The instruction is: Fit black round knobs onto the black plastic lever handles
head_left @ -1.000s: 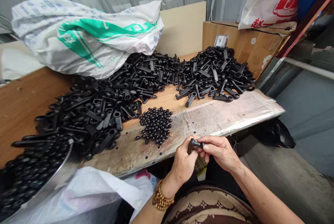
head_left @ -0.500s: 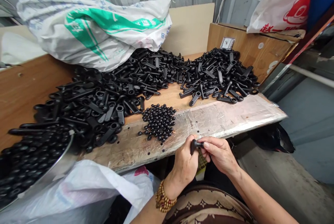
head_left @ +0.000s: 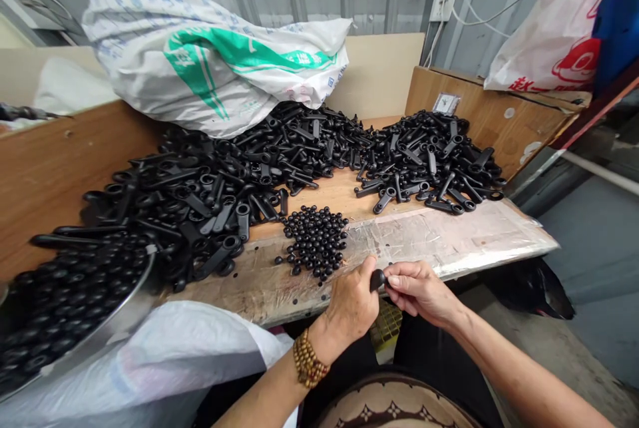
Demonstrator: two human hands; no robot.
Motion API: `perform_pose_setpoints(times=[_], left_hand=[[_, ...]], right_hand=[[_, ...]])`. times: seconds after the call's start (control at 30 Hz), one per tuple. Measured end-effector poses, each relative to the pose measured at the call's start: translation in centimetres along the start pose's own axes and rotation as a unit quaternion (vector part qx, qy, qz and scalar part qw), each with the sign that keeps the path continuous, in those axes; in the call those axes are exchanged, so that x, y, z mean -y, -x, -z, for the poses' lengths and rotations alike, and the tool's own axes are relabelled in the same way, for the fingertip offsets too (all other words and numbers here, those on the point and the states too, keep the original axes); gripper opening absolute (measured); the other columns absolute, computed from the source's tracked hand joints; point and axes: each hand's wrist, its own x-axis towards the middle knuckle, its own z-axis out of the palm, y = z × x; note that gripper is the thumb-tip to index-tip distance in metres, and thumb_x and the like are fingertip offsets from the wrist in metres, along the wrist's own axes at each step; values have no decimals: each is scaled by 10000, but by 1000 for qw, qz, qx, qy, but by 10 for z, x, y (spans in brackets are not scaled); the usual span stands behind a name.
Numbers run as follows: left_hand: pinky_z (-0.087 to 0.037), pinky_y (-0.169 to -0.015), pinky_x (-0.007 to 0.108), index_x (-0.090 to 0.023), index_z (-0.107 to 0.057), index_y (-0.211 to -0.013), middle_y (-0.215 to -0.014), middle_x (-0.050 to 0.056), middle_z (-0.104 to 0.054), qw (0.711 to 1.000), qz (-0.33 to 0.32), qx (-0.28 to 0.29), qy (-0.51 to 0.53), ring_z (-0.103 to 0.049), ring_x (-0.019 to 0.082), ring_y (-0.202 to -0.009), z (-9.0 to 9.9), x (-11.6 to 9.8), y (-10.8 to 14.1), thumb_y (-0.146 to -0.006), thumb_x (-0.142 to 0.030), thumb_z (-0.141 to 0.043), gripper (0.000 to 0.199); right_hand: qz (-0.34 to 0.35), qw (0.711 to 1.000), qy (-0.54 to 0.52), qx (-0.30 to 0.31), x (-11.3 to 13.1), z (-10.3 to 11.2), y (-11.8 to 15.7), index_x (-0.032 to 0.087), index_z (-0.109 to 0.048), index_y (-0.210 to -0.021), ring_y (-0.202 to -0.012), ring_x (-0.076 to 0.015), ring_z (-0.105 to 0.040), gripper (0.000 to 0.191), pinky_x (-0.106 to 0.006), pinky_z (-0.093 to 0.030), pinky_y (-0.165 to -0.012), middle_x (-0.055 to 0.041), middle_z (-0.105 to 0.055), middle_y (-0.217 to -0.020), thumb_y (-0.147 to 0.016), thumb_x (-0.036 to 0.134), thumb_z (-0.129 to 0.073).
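My left hand (head_left: 352,301) is wrapped around a black crank handle (head_left: 378,279), its rounded end poking out past the thumb. Close against that end, my right hand (head_left: 417,289) has thumb and fingers pinched together. Whatever lies between those right fingertips is hidden. Both hands are just off the front edge of the bench. Near my left hand, a small heap of black ball knobs (head_left: 315,239) lies on the board. Behind it, black crank handles form a big pile (head_left: 210,198) on the left and another pile (head_left: 429,162) on the right.
A metal bowl (head_left: 122,313) of black balls stands at the left, beside a white plastic sack (head_left: 200,341). A white and green sack (head_left: 224,68) rests over the left pile. The bench's front strip (head_left: 429,238) is covered in clear tape. A wooden panel (head_left: 484,115) borders the right.
The view has shifted, so the bench sits slightly lower and further right. The crank handle has turned in my left hand; its stem, visible before beside my right fingers, is now hidden.
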Motion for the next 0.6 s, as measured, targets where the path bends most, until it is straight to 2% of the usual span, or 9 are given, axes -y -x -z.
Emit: perform_pose_setpoints(times=[0.1, 0.17, 0.23, 0.3, 0.37, 0.43, 0.5, 0.53, 0.6], left_hand=[[-522, -753, 385, -136, -357, -1289, -966, 108, -656, 996, -72, 26, 36, -641, 256, -861, 17, 7, -21, -728, -126, -510, 582], [-481, -872, 401, -132, -293, -1328, -1095, 134, -600, 989, -131, 20, 66, -589, 265, -990, 34, 16, -42, -699, -279, -644, 736], [-437, -942, 394, -143, -353, -1278, -1180, 145, -541, 984, -153, -24, 93, -528, 268, -1086, 51, 34, -63, -655, -438, -700, 772], [-421, -953, 385, -157, -446, -1168, -1166, 126, -540, 979, -115, -136, 102, -517, 250, -1091, 64, 63, -81, -700, -478, -654, 605], [-424, -931, 380, -158, -491, -1080, -1062, 95, -576, 957, -44, -276, 81, -545, 225, -1027, 71, 96, -92, -762, -426, -596, 429], [-433, -889, 366, -151, -511, -1021, -967, 76, -594, 931, 9, -364, 32, -565, 214, -961, 72, 127, -95, -789, -360, -561, 316], [-432, -855, 354, -143, -521, -982, -915, 76, -600, 920, 23, -390, -28, -571, 215, -922, 70, 148, -93, -797, -302, -539, 245], [-426, -850, 354, -140, -523, -970, -903, 81, -604, 918, 18, -391, -57, -570, 220, -916, 70, 154, -92, -796, -281, -533, 225], [-417, -848, 358, -132, -519, -963, -900, 96, -609, 914, -2, -393, -104, -566, 232, -921, 71, 159, -91, -791, -253, -526, 210]], right_hand=[[-16, 994, 81, 77, 27, 10, -13, 104, -657, -763, -450, -93, -526, 244, -169, -363, -357, -31, -604, -584, -693, 334, -703], [12, 988, 141, 65, 46, 17, -24, 114, -656, -783, -489, -107, -539, 238, -199, -410, -409, -31, -608, -599, -695, 332, -692], [66, 973, 222, 16, 65, 24, -39, 121, -660, -813, -508, -113, -531, 235, -222, -424, -446, -25, -601, -608, -705, 330, -673], [125, 937, 321, -59, 83, 35, -57, 131, -667, -847, -531, -123, -524, 240, -242, -425, -480, -18, -594, -623, -716, 332, -651], [187, 874, 432, -122, 99, 50, -81, 147, -676, -852, -592, -142, -534, 222, -268, -434, -556, -18, -595, -657, -745, 330, -612], [260, 788, 537, -150, 114, 68, -111, 167, -685, -826, -715, -174, -558, 198, -296, -438, -675, -35, -615, -746, -776, 317, -567], [312, 687, 634, -170, 126, 86, -144, 174, -693, -791, -864, -207, -552, 198, -319, -413, -788, -62, -624, -892, -794, 297, -538], [317, 638, 677, -185, 131, 95, -161, 177, -699, -793, -925, -220, -534, 206, -327, -397, -821, -74, -615, -970, -802, 291, -527], [286, 551, 753, -217, 139, 108, -191, 187, -709, -824, -1000, -239, -483, 236, -343, -371, -835, -85, -580, -1094, -826, 300, -502]])
